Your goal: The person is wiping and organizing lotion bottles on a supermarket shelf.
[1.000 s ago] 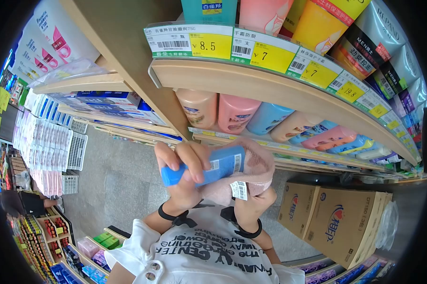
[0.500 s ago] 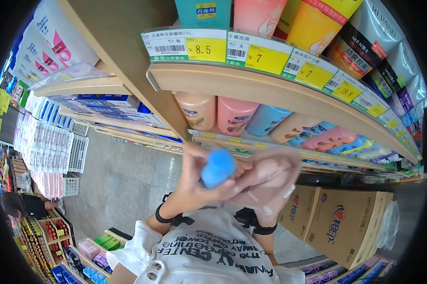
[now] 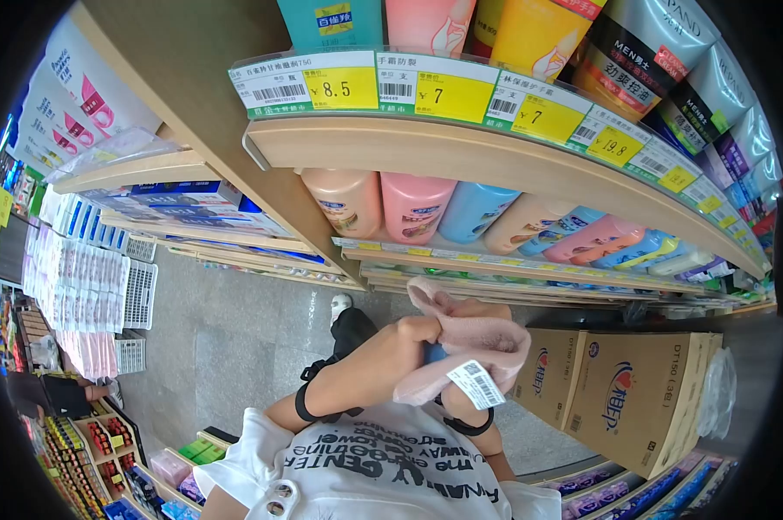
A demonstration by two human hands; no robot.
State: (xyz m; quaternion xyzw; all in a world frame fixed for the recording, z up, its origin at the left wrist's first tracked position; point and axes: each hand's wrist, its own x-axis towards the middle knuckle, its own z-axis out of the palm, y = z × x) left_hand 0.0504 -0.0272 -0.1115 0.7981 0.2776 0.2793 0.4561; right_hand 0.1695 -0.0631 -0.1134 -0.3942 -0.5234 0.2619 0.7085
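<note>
My left hand is closed around a blue bottle, of which only a small patch shows. A fuzzy pink cloth with a white barcode tag wraps over the bottle and hides most of it. My right hand grips the cloth from the far side, its fingers bent and partly covered by the fabric. Both hands are close together in front of my chest, below the shelf of bottles.
Just above the hands, a shelf holds pink, blue and peach bottles. A higher shelf carries tubes and price labels. Cardboard cartons stand at the right. White baskets and stacked packs are at the left, across the grey floor.
The pink cloth has come over the blue bottle, which stood out bare in my left hand before. My hands have drawn together, and a foot has come into view on the floor.
</note>
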